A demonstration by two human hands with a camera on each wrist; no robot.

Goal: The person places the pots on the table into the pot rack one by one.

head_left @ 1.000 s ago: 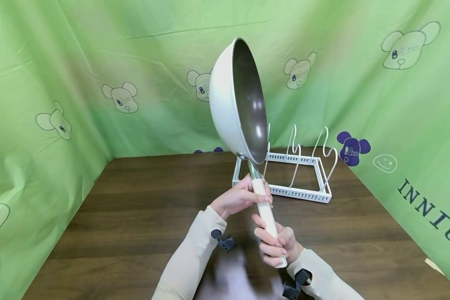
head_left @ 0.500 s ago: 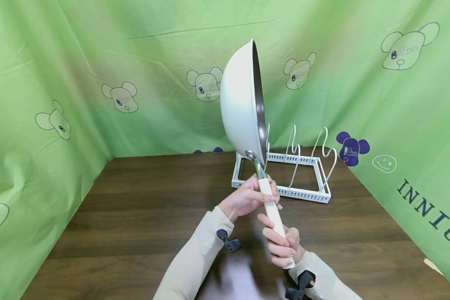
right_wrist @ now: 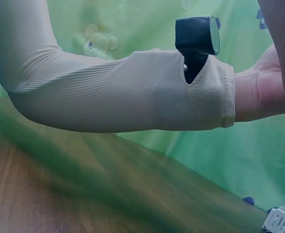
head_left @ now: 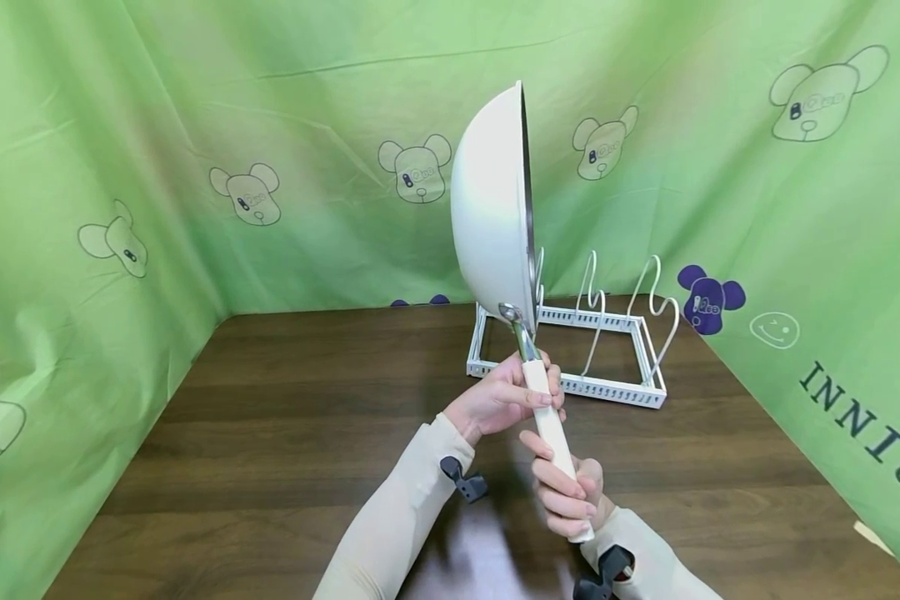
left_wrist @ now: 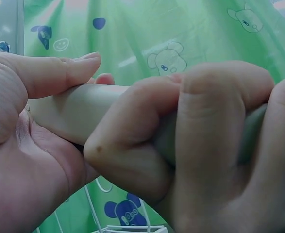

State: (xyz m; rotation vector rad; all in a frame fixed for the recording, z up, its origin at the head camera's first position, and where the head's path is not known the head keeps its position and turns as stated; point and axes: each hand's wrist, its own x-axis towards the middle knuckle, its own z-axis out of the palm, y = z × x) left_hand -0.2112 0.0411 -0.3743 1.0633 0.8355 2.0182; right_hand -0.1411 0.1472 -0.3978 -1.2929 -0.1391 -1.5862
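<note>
A deep white wok [head_left: 491,200] with a dark inside is held up on edge over the table, its bowl at the top and its opening turned to the right. Its cream handle [head_left: 551,425] slants down toward the person. My left hand [head_left: 498,398] grips the handle's upper end, just below the metal neck. Lower down, my right hand [head_left: 570,492] wraps its fingers round the handle's end. In the left wrist view, curled fingers [left_wrist: 210,131] and a thumb surround the pale handle [left_wrist: 91,109]. The right wrist view shows mostly the left sleeve [right_wrist: 132,92]; the wok is out of that view.
Behind the wok and to its right, a white pan rack [head_left: 615,387] with curved wire dividers stands on the brown wooden table [head_left: 285,433]. The wok's lower edge overlaps the rack's left part in the head view. Green printed cloth [head_left: 307,108] hangs round the table.
Both hands and the wok have shifted slightly right. The wok has turned about its handle, so its dark inside, wide in view before, now shows only as a thin strip.
</note>
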